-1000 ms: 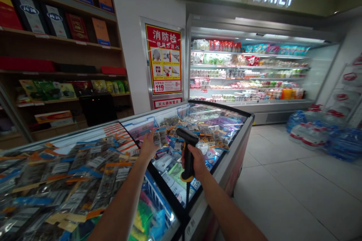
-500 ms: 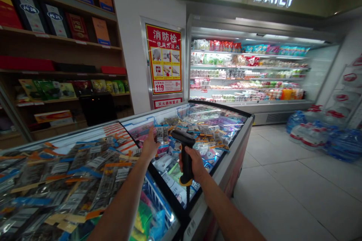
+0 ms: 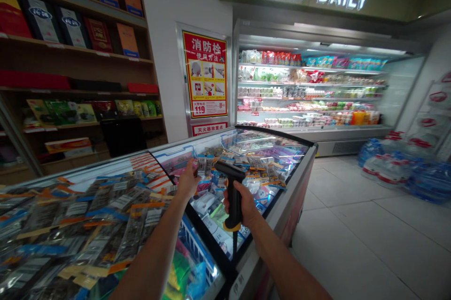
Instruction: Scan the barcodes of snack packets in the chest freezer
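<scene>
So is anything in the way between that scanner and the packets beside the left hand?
Nothing visible is: the scanner in the right hand has open space toward the packets beside the left hand.

Near the right edge of the freezer (image 3: 298,180), the right hand (image 3: 245,202) grips a black scanner (image 3: 230,171); toward the far edge, the left hand (image 3: 187,183) is beside packets (image 3: 257,163), its hold unclear. At left, a packet heap (image 3: 75,208) spreads close to the far edge; water bottles (image 3: 428,180) stand beyond the right edge
</scene>
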Available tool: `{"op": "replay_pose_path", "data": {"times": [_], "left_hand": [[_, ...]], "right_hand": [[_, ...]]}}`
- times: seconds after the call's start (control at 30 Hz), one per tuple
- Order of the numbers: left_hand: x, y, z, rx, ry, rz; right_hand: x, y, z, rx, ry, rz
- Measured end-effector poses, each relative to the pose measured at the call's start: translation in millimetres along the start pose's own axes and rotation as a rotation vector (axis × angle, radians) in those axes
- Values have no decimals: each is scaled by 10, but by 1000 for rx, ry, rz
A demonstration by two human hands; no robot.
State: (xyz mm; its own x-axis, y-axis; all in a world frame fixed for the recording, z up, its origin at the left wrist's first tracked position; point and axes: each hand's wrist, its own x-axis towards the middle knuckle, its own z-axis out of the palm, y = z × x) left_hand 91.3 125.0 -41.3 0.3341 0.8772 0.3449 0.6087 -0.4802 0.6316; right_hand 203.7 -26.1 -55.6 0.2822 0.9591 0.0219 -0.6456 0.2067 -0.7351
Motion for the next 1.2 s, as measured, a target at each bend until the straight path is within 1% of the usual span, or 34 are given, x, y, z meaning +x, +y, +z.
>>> {"op": "replay_pose_path", "data": {"times": [0.1,0.23,0.43,0.57,0.7,0.77,0.9,1.0,1.2], "left_hand": [[20,-25,7,-23,7,3],[18,-30,-1,-81,11,1],[5,-12,-16,-101,24,-5],[24,-27,-12,-124,52,-35],[67,-57,1,-158,128,-162],[91,-71,16,-155,153,-204],[157,-89,79,-110,165,-223],[235,-69,154,-39,149,-223],[432,71,382,53,40,-208]], "right_hand": [[-10,-54,45,59,-4,47],[9,-110,92,87,-43,110],[44,-105,98,80,-46,128],[51,-99,65,90,-36,78],[72,-126,13,73,21,-11],[87,-141,-11,69,48,-35],[109,-147,-49,59,86,-44],[114,-136,-71,58,97,-47],[118,-99,-104,25,108,-101]]}}
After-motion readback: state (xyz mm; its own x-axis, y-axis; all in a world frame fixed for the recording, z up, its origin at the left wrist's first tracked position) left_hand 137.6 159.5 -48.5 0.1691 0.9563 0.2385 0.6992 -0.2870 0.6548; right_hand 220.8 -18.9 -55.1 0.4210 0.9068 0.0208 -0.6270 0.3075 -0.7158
